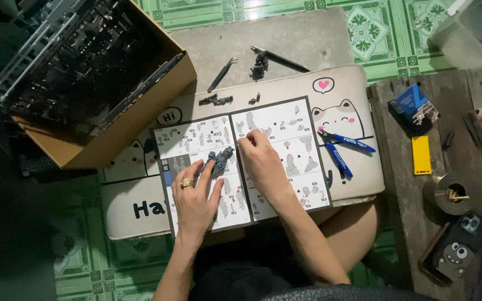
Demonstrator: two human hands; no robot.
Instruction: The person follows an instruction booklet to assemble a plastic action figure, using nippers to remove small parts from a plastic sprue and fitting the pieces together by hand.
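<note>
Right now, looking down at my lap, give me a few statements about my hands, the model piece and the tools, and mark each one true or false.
1. The left hand touches the grey model part. True.
2. The blue nippers are in the right hand. False: they lie on the cushion, right of the instruction booklet.
3. The tweezers lie above the booklet. True.
4. The cardboard box sits right of the booklet. False: it is on the left.

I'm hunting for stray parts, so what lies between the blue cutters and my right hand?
In the head view, only the open instruction booklet lies between the blue cutters and your right hand.
</note>
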